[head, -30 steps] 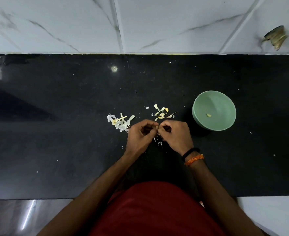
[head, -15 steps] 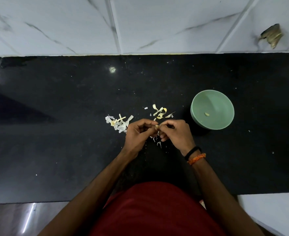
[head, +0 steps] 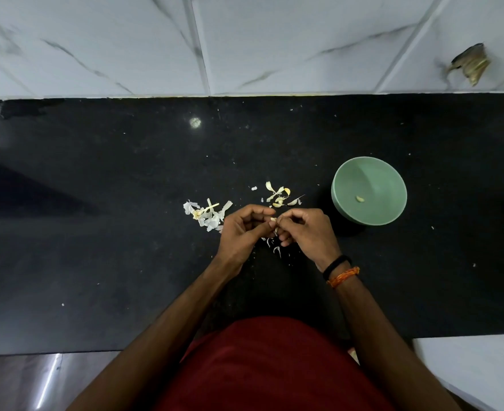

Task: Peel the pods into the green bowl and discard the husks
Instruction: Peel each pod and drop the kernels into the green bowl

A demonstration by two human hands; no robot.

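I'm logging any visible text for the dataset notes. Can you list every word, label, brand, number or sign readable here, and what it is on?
None can be read. The green bowl, the black counter, the wall tiles and the wristbands carry no visible lettering. The left hand and right hand pinch a small pod, also unmarked.

left hand [head: 242, 232] curled, pinching | right hand [head: 307, 232] curled, pinching | fingertips meeting

Pod [head: 273, 220] between fingertips of left hand [head: 242, 232] and right hand [head: 307, 232]. Husk pile [head: 207, 215] left of fingers; husk scraps [head: 280, 194] just beyond; bowl [head: 393, 176] right, peeled piece [head: 360, 198] inside.
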